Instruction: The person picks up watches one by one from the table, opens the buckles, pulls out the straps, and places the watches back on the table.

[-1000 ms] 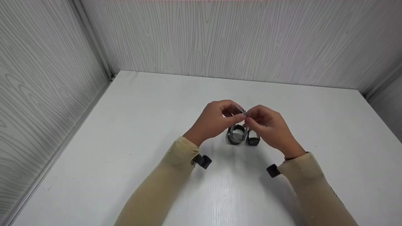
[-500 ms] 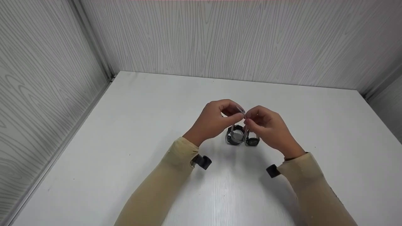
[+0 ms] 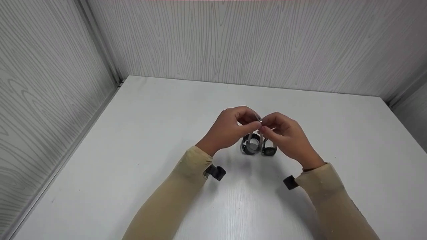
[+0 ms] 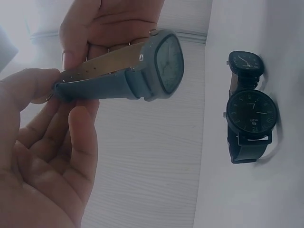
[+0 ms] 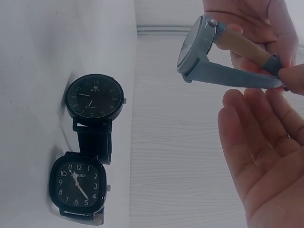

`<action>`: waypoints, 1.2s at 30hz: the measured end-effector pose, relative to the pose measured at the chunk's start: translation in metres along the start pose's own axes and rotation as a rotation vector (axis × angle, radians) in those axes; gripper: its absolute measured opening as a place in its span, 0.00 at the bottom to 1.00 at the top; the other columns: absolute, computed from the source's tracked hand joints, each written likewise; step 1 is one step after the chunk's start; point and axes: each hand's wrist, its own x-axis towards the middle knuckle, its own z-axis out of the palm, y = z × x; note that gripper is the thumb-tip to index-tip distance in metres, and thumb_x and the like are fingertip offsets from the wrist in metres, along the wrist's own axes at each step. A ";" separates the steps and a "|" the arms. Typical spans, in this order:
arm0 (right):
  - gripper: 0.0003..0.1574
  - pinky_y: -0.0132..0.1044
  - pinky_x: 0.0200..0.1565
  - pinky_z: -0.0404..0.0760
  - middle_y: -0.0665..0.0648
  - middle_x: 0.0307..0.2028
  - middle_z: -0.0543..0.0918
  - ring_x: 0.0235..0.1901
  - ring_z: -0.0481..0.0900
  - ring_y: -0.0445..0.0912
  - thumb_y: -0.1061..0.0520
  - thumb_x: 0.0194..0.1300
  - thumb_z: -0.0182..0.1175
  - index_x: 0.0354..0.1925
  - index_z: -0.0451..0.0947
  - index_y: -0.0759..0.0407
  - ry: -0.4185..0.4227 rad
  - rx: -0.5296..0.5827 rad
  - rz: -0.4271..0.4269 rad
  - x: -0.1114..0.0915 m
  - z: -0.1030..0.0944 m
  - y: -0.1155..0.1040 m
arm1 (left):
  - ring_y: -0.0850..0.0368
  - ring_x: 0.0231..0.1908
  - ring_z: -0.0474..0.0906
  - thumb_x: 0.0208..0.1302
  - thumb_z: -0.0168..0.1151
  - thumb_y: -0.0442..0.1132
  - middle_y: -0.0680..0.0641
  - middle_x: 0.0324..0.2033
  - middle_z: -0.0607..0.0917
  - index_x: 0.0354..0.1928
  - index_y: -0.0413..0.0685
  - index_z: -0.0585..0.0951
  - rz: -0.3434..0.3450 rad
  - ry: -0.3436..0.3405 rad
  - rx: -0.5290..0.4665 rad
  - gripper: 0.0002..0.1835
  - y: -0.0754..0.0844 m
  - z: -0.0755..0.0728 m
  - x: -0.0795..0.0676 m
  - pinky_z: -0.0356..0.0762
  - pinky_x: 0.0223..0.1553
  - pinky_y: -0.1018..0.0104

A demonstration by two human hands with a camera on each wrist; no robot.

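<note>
Between my two hands hangs a wristwatch with a blue-grey strap [image 4: 104,90], its rounded-square dial [image 4: 169,65] lowest. The strap makes a loop, tan on the inside, with its two ends brought together at the buckle. My left hand [image 3: 228,128] pinches that joined end between thumb and fingers. From the other side, the thumb and forefinger of my right hand [image 3: 288,138] pinch it too. The fingers hide most of the buckle, so how far the strap is threaded cannot be seen. In the right wrist view the watch case [image 5: 194,47] has a crown on its edge.
Below the hands, a black round watch [image 5: 95,100] and a black rounded-square watch [image 5: 78,184] stand on the white table [image 3: 166,110], close together. Pale wood-grain panels [image 3: 220,40] rise behind and at the sides.
The hands stay almost in place, still pinching the strap end. In the head view the hanging watch has swung slightly to the right.
</note>
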 end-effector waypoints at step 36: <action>0.07 0.33 0.33 0.79 0.59 0.37 0.85 0.34 0.84 0.47 0.59 0.74 0.63 0.46 0.80 0.63 -0.021 -0.035 0.016 -0.003 -0.003 0.004 | 0.59 0.37 0.84 0.71 0.67 0.44 0.57 0.35 0.88 0.45 0.54 0.86 -0.048 -0.072 -0.004 0.06 -0.001 -0.005 -0.002 0.85 0.39 0.63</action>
